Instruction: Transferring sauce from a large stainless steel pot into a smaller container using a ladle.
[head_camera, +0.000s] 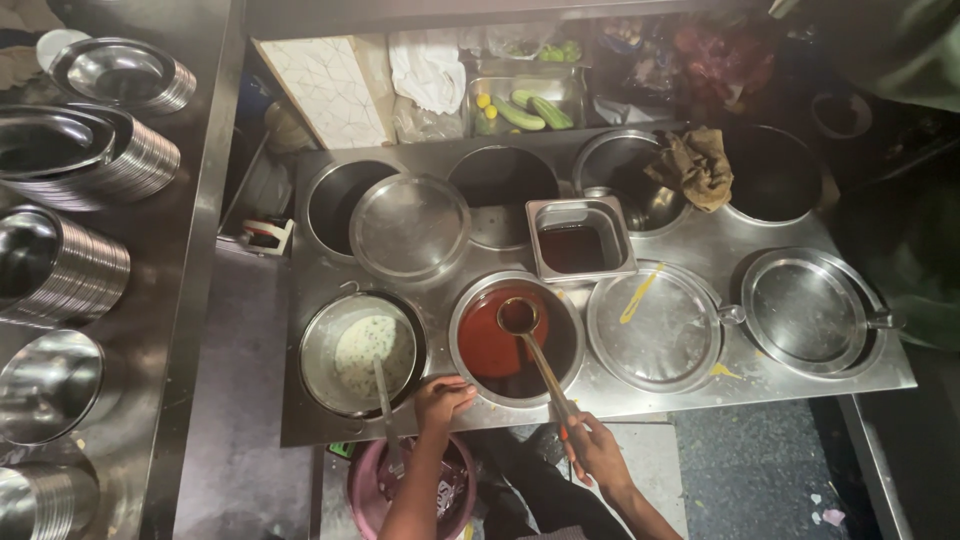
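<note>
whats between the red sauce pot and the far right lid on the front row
In the head view, a round steel lid smeared with yellow lies between the red sauce pot and the far right lid, covering its own well.

The counter (690, 250) is brushed steel, dull and smeared. On it, the pot (515, 340) of glossy red sauce is polished metal, as is the ladle (520, 318) above it. Behind the pot, a crumpled cloth (697, 165) looks rough and matt. Left of the counter, stacked bowls (60, 265) shine mirror-bright; below it, a pink tub (365, 495) is perhaps plastic.
</note>
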